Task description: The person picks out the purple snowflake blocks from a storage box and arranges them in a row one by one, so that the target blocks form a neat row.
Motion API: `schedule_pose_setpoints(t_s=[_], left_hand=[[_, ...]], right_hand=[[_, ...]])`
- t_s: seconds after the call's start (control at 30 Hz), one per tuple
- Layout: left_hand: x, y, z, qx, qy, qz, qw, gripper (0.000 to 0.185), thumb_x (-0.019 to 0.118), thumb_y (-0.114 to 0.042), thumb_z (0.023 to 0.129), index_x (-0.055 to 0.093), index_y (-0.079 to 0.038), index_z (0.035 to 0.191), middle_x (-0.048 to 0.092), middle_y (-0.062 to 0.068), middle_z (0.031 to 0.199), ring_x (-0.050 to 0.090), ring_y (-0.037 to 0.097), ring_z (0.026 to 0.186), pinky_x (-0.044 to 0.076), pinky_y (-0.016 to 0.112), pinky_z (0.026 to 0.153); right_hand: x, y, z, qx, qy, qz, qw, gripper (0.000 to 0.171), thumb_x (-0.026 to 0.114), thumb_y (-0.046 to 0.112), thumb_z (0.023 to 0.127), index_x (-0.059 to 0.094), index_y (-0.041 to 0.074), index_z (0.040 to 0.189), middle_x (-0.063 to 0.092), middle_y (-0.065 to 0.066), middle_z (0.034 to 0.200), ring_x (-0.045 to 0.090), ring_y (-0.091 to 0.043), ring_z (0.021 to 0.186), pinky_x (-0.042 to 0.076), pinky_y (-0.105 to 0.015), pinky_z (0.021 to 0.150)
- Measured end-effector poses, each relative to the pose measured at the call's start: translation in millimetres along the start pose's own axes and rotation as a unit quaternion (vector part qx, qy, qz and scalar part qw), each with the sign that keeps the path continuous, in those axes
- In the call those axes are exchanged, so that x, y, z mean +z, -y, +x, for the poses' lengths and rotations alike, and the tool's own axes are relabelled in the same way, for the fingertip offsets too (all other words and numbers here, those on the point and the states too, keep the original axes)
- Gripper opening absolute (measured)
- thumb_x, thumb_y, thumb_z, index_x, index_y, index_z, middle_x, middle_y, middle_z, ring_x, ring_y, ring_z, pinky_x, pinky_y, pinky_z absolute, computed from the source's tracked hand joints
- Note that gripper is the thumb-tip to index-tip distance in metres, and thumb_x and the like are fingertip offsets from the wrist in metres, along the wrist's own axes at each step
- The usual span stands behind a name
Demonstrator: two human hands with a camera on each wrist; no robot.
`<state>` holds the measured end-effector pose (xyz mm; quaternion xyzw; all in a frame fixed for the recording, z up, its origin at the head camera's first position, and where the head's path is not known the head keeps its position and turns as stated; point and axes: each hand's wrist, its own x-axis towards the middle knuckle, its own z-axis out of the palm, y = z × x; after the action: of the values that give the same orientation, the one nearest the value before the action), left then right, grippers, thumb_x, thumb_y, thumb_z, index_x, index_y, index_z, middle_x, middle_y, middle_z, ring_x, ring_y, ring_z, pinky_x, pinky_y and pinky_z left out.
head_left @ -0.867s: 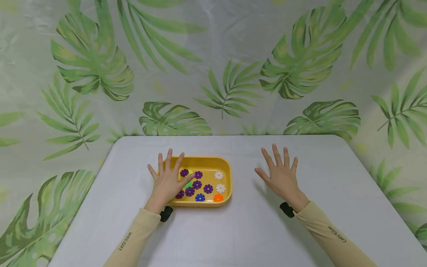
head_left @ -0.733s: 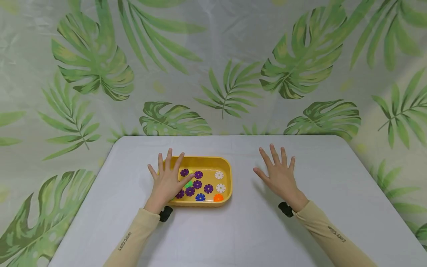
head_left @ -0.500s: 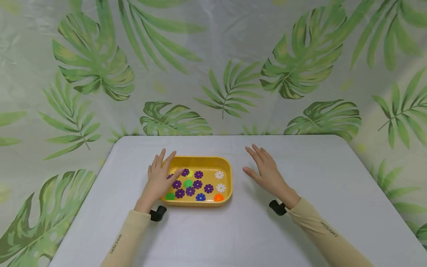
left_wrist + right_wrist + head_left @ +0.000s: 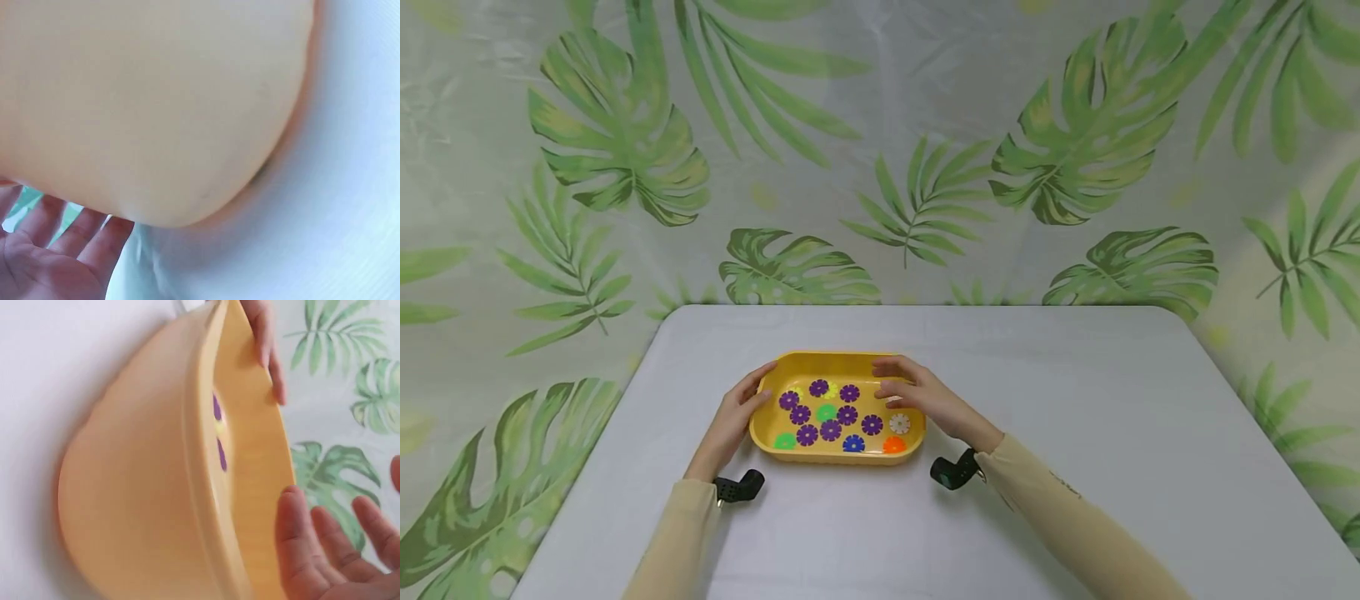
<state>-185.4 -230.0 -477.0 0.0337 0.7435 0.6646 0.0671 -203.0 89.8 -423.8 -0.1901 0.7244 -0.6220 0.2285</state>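
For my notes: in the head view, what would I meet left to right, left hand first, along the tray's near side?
Left hand, green snowflake disc, purple disc, second purple disc, blue disc, third purple disc, orange disc.

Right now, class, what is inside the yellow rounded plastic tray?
The tray holds notched purple discs, green discs, yellow discs, a blue disc, an orange disc and a white disc. The right hand screens part of the tray's right end; anything beneath is hidden.

The tray (image 4: 835, 458) is yellow, its discs (image 4: 830, 430) purple, green, yellow, blue, orange and white, the backdrop (image 4: 880, 142) green-leafed.
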Motion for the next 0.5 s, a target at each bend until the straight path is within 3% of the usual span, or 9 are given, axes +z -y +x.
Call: schedule_pose_setpoints(t_s=[0.3,0.5], left_hand=[[1.8,4.3,-1.0,0.003,-0.01,-0.036,0.9993,0.046,0.043,-0.013,0.103,0.035,-0.009,0.148,0.022,0.006,0.156,0.012,0.02,0.144,0.019,0.037,0.113],[1.6,5.3,-1.0,-0.005,-0.018,-0.04,0.999,0.046,0.043,-0.013,0.103,0.036,-0.011,0.148,0.023,0.004,0.156,0.012,0.019,0.144,0.019,0.037,0.113]], right_hand=[[31.2,-10.2,24.1,0.105,0.042,0.052,0.992,0.043,0.042,0.017,0.103,0.039,-0.003,0.14,0.041,-0.024,0.14,0.056,-0.041,0.11,0.047,-0.046,0.094],[40.9,-17.8,33.7,0.125,0.049,0.057,0.989,0.041,0.04,0.016,0.104,0.04,-0.003,0.139,0.043,-0.022,0.137,0.058,-0.038,0.106,0.048,-0.044,0.094]])
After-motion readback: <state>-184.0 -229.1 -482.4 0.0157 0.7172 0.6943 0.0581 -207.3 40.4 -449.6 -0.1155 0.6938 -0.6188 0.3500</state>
